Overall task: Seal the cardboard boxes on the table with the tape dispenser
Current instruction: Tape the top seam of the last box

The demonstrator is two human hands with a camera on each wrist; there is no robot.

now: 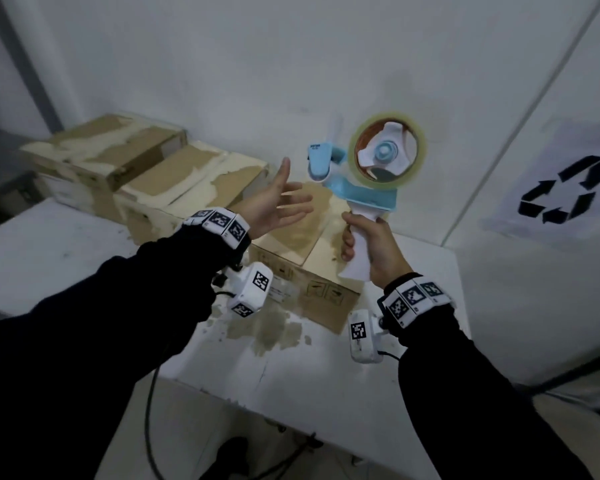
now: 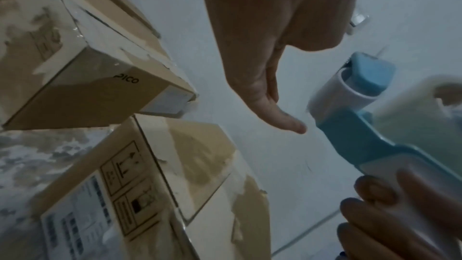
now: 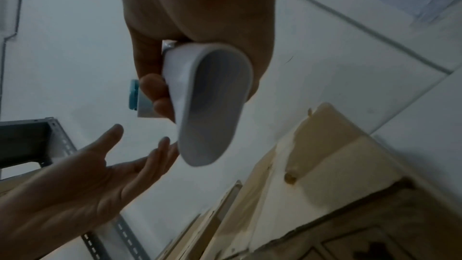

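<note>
Head view. Right hand (image 1: pixel 371 251) at 4 o'clock of centre, fingers wrapped around the white handle of the tape dispenser (image 1: pixel 364 168); dispenser held upright in the air, clear tape roll (image 1: pixel 387 150) at its top, blue frame and white roller head pointing toward 9 o'clock. Left hand (image 1: pixel 274 202) just beside the roller head, at its 8 o'clock, palm up, fingers straight and spread, holding nothing, not touching the dispenser.

Three cardboard boxes (image 1: pixel 291 233) on the white table (image 1: pixel 49 251), running in a row from centre toward 10 o'clock; surfaces torn, patched with old tape. Nearest box lies below both hands.

Recycling sign (image 1: pixel 565 188) on wall at 3 o'clock.
</note>
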